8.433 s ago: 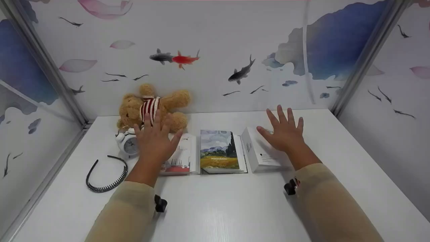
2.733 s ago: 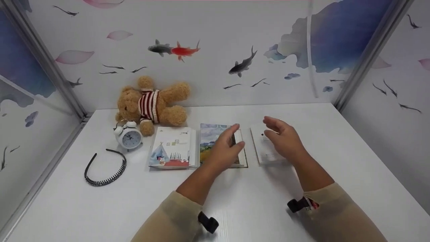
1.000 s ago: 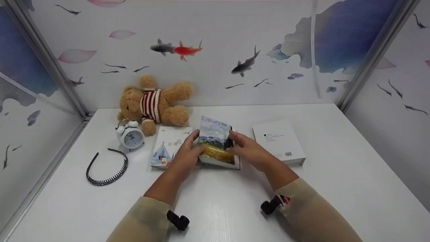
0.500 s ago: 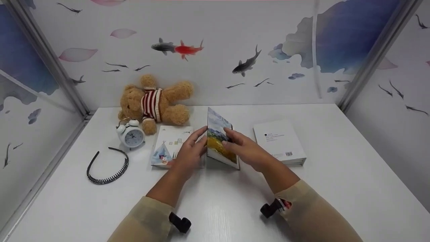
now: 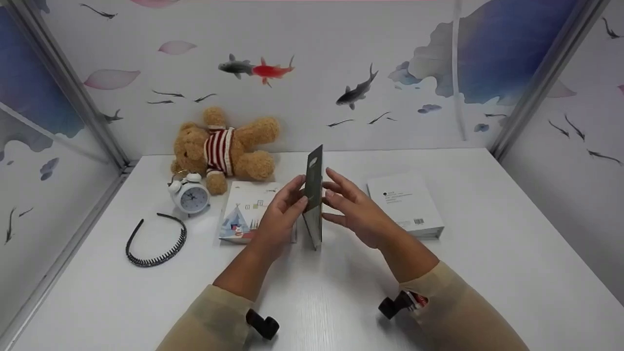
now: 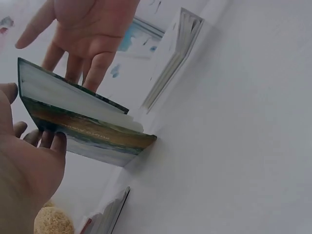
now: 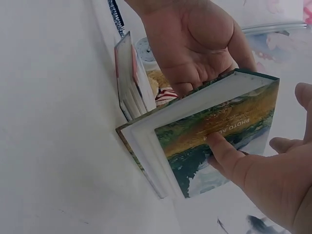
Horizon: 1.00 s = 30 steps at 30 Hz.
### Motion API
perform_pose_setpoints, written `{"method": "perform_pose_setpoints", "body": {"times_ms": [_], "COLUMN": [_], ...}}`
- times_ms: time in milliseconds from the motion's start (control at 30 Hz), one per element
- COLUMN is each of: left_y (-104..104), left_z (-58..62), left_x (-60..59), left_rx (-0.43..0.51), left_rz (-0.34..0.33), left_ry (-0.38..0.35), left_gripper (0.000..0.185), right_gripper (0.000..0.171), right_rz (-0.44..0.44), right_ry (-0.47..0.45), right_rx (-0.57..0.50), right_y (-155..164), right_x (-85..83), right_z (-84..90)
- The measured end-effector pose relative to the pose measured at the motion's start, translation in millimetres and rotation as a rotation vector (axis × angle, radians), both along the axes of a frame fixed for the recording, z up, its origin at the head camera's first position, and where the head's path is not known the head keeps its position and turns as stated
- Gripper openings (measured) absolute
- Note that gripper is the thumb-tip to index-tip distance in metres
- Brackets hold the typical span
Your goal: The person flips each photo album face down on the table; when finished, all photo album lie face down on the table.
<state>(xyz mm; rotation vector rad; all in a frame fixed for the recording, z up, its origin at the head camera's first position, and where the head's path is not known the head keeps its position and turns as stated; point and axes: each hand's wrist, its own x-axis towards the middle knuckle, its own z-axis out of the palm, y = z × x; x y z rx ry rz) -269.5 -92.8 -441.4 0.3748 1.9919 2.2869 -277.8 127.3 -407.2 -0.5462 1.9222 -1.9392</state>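
Note:
A photo album [image 5: 313, 200] with a painted landscape cover stands nearly upright on its edge between my hands, its dark cover facing left. My left hand [image 5: 277, 217] holds it from the left, thumb on the dark cover and fingers around its far edge. In the right wrist view, the cover of the photo album [image 7: 229, 122] bears printed lettering, and a finger of my right hand [image 7: 268, 175] touches it. My right hand [image 5: 363, 214] has its fingers spread and extended along the album's right side. The covers stand slightly apart, with white inside showing.
Left of the album lies a book with a tent picture [image 5: 246, 209]; right lies a white book [image 5: 405, 204]. A white alarm clock [image 5: 190, 195], a black toothed headband [image 5: 156, 243] and a teddy bear [image 5: 222, 148] occupy the table's left side. Printed walls enclose the table.
Both hands have taken hold of the album, which lay flat, and tilted it upright. It has turned so its dark cover shows in the head view. The right fingers have spread out.

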Motion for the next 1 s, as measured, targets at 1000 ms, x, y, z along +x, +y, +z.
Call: {"method": "perform_pose_setpoints", "body": {"times_ms": [1000], "left_y": [8.1], "left_z": [-23.4], "left_x": [-1.0], "left_rx": [-0.553], "left_rz": [-0.164], "left_ry": [-0.066], "left_gripper": [0.064], "right_gripper": [0.084], "right_rz": [-0.249], "right_ry": [-0.133], "right_rx": [0.296], "right_y": [28.0], "right_x": [-37.5], "right_z": [-29.6]}}
